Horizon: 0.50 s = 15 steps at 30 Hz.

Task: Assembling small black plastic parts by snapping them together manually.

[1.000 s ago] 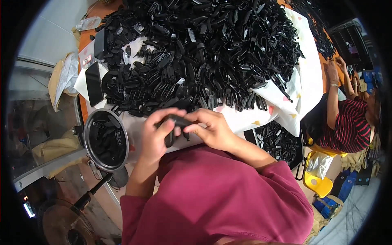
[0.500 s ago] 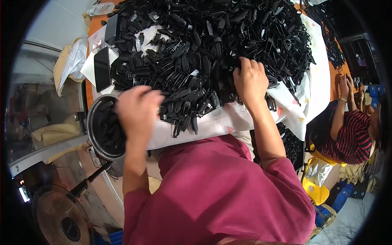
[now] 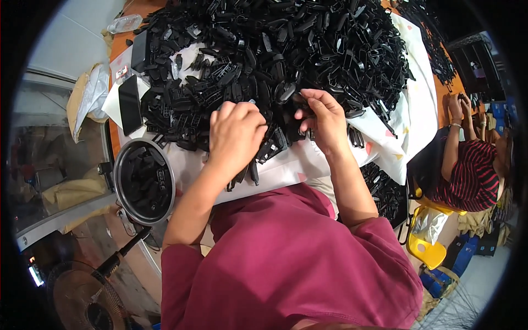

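Observation:
A large heap of small black plastic parts (image 3: 236,74) covers the table in front of me. At the heap's near edge my left hand (image 3: 235,135) bends over the parts with its fingers curled; its fingertips and anything in them are hidden. To its right, my right hand (image 3: 328,120) is closed with thumb and fingers around a dark plastic part (image 3: 301,100), which blends into the heap behind it. A round metal bowl (image 3: 171,190) stands left of my left forearm, with more black parts lying in it.
A pale patterned sheet (image 3: 269,175) lies under the heap. At the left are a dark phone (image 3: 130,105), a clear plastic bottle (image 3: 125,23) and a fan (image 3: 88,294). A person in a striped top (image 3: 473,173) works at the right, near a yellow chair (image 3: 428,252).
My left hand has swung right, away from the bowl and onto the heap's near edge. My right hand has turned and shifted slightly left, its fingers now showing around a part.

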Motion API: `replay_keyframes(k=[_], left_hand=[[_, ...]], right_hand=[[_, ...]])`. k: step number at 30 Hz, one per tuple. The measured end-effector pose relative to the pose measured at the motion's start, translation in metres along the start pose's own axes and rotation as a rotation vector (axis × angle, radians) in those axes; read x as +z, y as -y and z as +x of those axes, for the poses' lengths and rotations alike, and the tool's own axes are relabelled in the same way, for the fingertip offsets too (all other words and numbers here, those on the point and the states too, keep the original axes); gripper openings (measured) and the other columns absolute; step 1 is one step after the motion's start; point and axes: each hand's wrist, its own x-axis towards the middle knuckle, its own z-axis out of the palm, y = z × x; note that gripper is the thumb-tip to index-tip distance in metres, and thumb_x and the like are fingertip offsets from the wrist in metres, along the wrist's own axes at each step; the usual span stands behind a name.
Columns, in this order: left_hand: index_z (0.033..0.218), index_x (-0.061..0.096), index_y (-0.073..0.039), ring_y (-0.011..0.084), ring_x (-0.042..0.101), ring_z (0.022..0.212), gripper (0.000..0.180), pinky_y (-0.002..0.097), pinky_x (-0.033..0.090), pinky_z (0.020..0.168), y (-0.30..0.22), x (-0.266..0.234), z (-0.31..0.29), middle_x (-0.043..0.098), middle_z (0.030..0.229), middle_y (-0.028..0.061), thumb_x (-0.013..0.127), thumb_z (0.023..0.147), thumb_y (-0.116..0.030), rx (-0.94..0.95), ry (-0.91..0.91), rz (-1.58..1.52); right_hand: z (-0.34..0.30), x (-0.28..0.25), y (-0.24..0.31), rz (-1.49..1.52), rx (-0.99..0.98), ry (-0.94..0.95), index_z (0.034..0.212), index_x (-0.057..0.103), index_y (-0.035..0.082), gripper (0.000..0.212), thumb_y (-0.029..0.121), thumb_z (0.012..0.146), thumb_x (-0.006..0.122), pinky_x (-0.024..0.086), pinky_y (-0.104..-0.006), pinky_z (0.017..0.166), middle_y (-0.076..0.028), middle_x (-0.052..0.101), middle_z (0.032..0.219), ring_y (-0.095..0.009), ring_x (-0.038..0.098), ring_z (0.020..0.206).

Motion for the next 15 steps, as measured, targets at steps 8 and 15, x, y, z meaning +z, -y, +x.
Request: replay_keyframes(k=[8,15], left_hand=[[0.104,0.05,-0.003,0.0088,0.053,0.076,0.021,0.0224,0.051,0.063,-0.002,-0.002,0.012,0.054,0.092,0.003,0.057,0.084,-0.005,-0.567,-0.003,-1.304],[0.116,0.051,-0.003,0.0072,0.052,0.077,0.04,0.0188,0.045,0.065,0.001,-0.009,0.008,0.054,0.095,0.0036,0.06,0.078,0.004,-0.202,-0.052,-0.847]], right_hand=[[-0.012,0.007,0.012,0.468,0.173,0.315,0.106,0.054,-0.003,0.026,0.012,0.085,0.057,0.057,-0.0273,0.065,-0.021,0.056,0.109,-0.029,0.062,0.09],[-0.024,0.031,0.024,-0.019,-0.109,0.338,0.105,0.055,-0.003,0.026,-0.004,0.079,0.06,0.055,-0.0244,0.062,-0.014,0.06,0.095,-0.021,0.064,0.078]])
